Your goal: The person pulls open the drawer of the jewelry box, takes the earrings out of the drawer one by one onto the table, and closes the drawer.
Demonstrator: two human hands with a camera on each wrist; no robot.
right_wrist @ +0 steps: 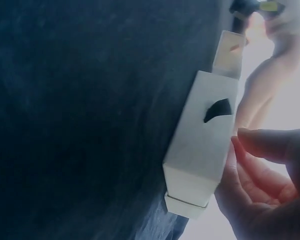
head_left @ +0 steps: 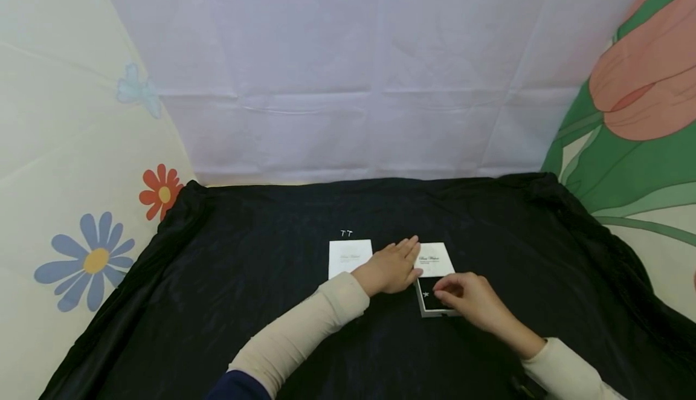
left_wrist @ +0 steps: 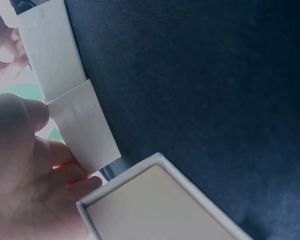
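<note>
A white drawer-style jewelry box has its printed sleeve (head_left: 437, 259) at the back and its drawer (left_wrist: 52, 50) pulled out toward me. A black pad (head_left: 429, 304) fills the drawer, and a small silver star-shaped earring (head_left: 426, 295) sits on it. My left hand (head_left: 390, 268) rests along the box's left side, fingers straight, thumb near where sleeve and drawer meet. Over the pad's right part is my right hand (head_left: 472, 298), thumb and index fingertips (right_wrist: 250, 134) close together. Whether anything tiny is between them is hidden. A black ribbon tab (right_wrist: 219, 110) hangs on the drawer front.
Another white box (head_left: 348, 256) with faint print lies to the left, partly behind my left hand. Two small T-shaped silver pieces (head_left: 346, 232) lie beyond it. Black cloth (head_left: 261, 279) covers the table, with a white sheet (head_left: 353, 74) hanging behind.
</note>
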